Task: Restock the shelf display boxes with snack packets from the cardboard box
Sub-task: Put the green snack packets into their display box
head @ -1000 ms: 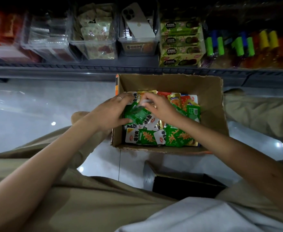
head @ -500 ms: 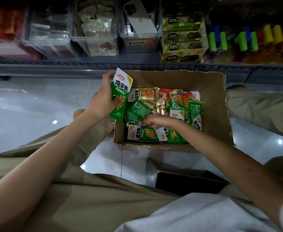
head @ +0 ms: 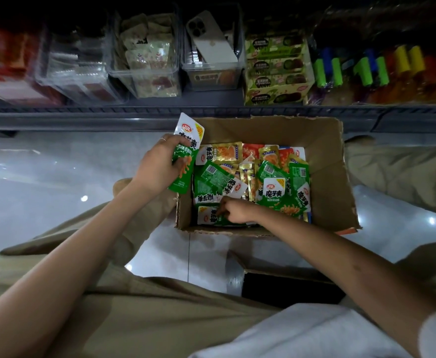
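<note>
Near-left in the brown cardboard box (head: 328, 177), my right hand (head: 237, 210) pinches a flat green snack packet (head: 209, 218) lying left-to-right, while my left hand (head: 157, 166) grips an upright green packet (head: 187, 153).

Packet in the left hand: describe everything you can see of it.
The packet is a glossy, plastic-looking pouch: white top with red logo and yellow corner badge, green below with an orange snack picture. It stands nearly upright at the left wall of the cardboard box. The left hand holds its middle in a curled grip, hiding part of the print.
</note>
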`<state>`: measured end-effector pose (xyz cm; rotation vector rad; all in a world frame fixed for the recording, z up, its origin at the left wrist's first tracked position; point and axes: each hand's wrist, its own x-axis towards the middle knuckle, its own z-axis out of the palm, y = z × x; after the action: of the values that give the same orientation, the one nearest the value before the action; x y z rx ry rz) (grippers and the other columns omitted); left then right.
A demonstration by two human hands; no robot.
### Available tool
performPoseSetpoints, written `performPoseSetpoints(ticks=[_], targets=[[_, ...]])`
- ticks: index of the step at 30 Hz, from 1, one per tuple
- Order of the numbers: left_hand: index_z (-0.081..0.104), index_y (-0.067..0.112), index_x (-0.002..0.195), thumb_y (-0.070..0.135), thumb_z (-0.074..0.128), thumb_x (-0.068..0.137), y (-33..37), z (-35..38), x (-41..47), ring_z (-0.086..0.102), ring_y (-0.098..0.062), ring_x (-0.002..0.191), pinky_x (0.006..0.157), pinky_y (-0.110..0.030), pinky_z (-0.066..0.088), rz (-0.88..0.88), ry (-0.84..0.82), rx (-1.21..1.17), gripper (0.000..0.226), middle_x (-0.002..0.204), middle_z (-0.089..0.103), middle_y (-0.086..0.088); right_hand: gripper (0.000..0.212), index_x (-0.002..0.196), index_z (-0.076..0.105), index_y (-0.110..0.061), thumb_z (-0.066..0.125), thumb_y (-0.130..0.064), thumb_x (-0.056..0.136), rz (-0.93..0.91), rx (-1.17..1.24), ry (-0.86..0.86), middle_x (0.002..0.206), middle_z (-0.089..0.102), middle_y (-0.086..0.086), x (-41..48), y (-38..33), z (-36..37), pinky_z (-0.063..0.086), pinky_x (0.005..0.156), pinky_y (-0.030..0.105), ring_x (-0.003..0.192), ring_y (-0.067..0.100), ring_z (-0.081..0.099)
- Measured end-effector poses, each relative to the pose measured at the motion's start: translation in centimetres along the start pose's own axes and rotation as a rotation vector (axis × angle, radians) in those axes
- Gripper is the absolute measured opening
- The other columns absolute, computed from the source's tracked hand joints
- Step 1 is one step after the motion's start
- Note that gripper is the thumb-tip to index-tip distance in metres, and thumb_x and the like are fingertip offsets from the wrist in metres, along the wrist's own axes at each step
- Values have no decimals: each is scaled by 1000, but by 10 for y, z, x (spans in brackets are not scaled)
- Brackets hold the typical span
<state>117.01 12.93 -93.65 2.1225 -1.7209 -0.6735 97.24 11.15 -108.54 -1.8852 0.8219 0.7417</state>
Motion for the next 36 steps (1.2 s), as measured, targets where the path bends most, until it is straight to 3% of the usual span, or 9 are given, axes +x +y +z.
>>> performPoseSetpoints(ticks=[4,8,11,15,17,24,27,31,36], targets=[[59,15,117,12,62,89,2,-2,-3,59,-30,100,75,-28,40,-4,19,-2,29,127,54,-9,35,125,55,-4,43,-1,93,28,50,38,128,52,16,-13,3,-8,47,88,35,109,27,54],[58,17,118,15,62,89,4,-3,-3,61,-31,91,78,-33,46,-41,19,-44,29,128,53,-7,21,105,68,-8,53,-3,91,-110,337,458,119,57,4,-50,-1,-41,35,102,25,111,12,48],[55,18,123,13,60,90,7,-3,-2,57,-27,102,80,-31,45,-35,-58,-41,34,131,50,-5,16,97,68,-13,59,-3,89,-82,748,689,108,61,-3,-82,-10,-66,39,92,17,101,5,52],[49,33,121,27,64,84,17,-2,-8,55,-24,109,93,-40,47,40,-262,-448,40,122,47,2,20,89,64,-19,58,0,88,-209,1157,669,89,64,-3,-117,-28,-88,46,72,14,77,5,57],[50,39,114,42,62,77,29,0,-11,54,-20,112,97,-38,45,1,-287,-653,39,119,49,5,20,86,64,-18,59,2,87,-265,1166,653,79,63,-1,-126,-42,-92,47,67,19,63,5,55],[67,23,103,39,45,93,66,-9,-7,66,-27,96,85,-41,53,-203,-171,-1191,29,105,70,-9,19,79,59,-13,59,5,86,-352,1264,825,64,56,4,-140,-81,-103,47,55,16,43,4,48],[63,16,101,24,52,95,84,-19,2,67,-17,88,78,-32,54,-52,-19,-1048,15,95,72,0,19,79,59,-12,59,5,86,-375,1245,902,65,58,-1,-146,-84,-117,44,50,15,42,3,46],[57,14,100,6,60,90,106,-32,13,61,-21,83,76,-37,51,118,155,-915,13,95,65,-15,20,79,59,-14,61,5,85,-455,1069,961,61,62,-11,-162,-86,-143,43,45,17,41,4,47],[49,15,114,-4,55,91,132,-63,29,61,-3,94,78,-18,50,252,240,-870,31,104,62,7,21,84,53,-18,57,2,88,-582,834,1037,82,57,1,-185,-98,-183,45,46,18,51,4,50]])
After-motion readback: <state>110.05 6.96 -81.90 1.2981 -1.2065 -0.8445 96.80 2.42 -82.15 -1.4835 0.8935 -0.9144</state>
